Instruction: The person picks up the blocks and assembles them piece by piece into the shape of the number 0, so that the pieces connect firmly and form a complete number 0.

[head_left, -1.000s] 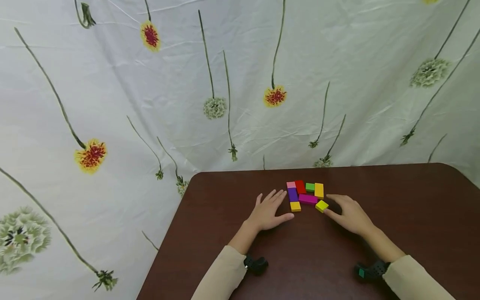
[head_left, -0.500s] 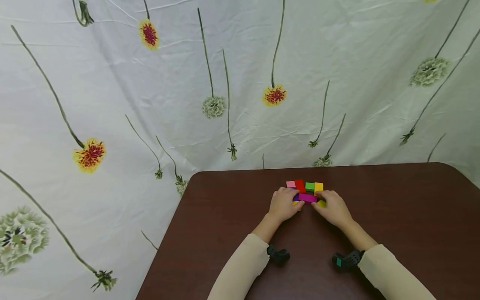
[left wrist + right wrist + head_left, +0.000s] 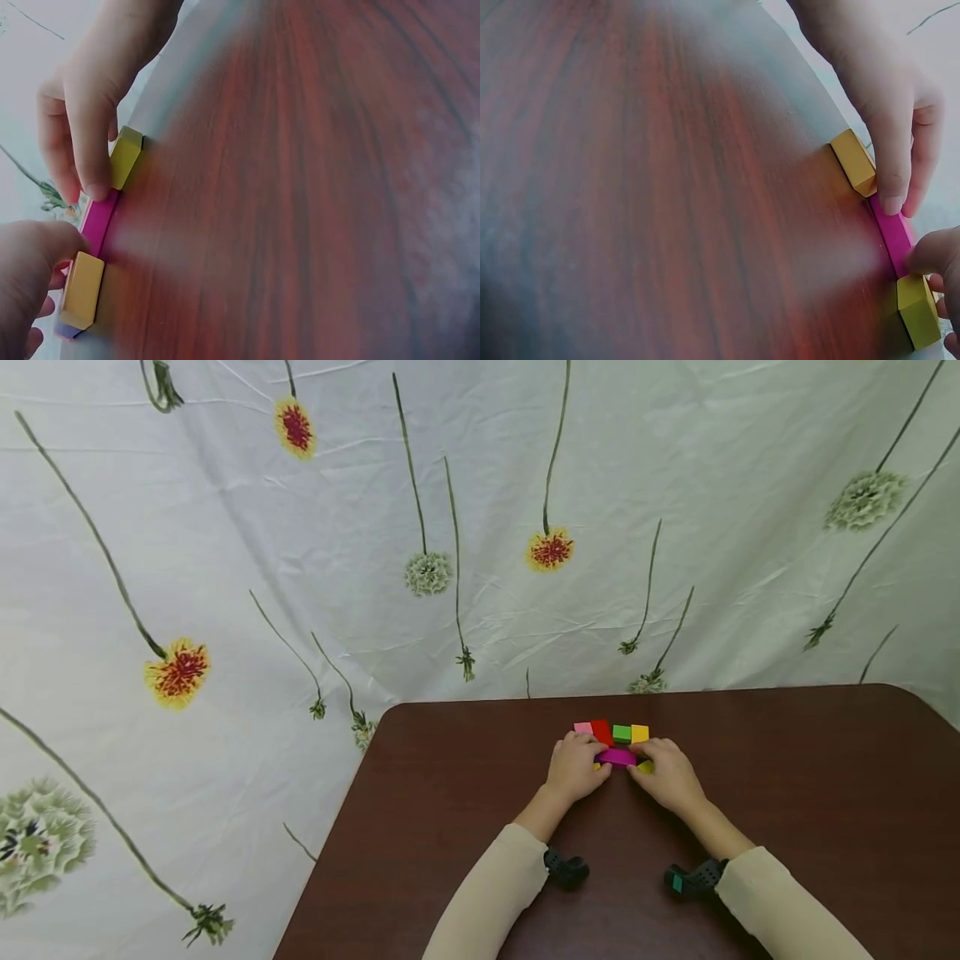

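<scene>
A magenta block (image 3: 618,757) lies between my two hands. With thumb and fingers my left hand (image 3: 576,768) pinches its left end, and my right hand (image 3: 670,774) pinches the right end. An orange-yellow block (image 3: 82,289) sits by my left thumb, with a purple block (image 3: 67,330) mostly hidden behind it. Partly covered by my right hand is a lime-yellow block (image 3: 646,767). Behind the magenta one are pink (image 3: 582,727), red (image 3: 601,732), green (image 3: 622,734) and yellow (image 3: 640,732) blocks.
The blocks are grouped near the far edge of a dark brown table (image 3: 787,793). Beyond it hangs a pale cloth (image 3: 480,610) printed with flowers. Each wrist wears a dark strap (image 3: 696,877).
Both hands have moved inward from the outer sides of the blocks. They have closed on the ends of the magenta block, covering the purple and lime-yellow ones partly.
</scene>
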Tool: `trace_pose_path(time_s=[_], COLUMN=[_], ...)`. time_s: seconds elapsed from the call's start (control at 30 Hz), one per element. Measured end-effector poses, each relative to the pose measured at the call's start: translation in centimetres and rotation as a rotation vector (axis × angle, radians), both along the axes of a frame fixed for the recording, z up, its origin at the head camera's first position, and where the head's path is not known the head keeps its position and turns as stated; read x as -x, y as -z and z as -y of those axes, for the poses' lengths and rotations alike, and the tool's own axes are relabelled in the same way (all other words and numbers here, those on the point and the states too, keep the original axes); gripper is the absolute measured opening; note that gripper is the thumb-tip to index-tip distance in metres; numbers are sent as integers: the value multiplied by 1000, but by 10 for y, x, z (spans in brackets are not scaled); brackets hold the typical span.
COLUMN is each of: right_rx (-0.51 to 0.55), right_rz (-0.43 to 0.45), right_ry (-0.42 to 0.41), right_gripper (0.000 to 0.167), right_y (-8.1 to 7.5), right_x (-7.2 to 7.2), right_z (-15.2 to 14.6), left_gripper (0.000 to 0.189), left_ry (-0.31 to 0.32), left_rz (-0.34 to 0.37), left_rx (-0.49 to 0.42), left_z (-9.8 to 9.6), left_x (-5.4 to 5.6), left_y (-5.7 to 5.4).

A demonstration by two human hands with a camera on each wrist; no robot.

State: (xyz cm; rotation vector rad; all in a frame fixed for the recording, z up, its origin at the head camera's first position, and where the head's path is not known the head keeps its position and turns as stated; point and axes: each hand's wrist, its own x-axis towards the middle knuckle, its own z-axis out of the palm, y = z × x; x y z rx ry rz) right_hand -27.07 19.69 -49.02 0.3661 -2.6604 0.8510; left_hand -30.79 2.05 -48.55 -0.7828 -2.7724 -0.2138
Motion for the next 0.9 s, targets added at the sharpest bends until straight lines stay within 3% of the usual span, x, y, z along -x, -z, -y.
trace_pose_path(time_s=[0.43, 0.67, 0.9], right_rx=[-89, -85, -79], right_rz=[32, 55, 92], right_ry=[-50, -62, -49], right_gripper=[28, 26, 23], right_y=[-4, -2, -7], right_x=[6, 8, 8], right_z=[0, -1, -1], left_gripper=[25, 25, 27], left_ry=[-23, 20, 85], left_rz=[92, 127, 138], left_rx=[-39, -9, -48], left_z=[-4, 1, 5], left_x=[5, 8, 11], left_y=[-4, -5, -3])
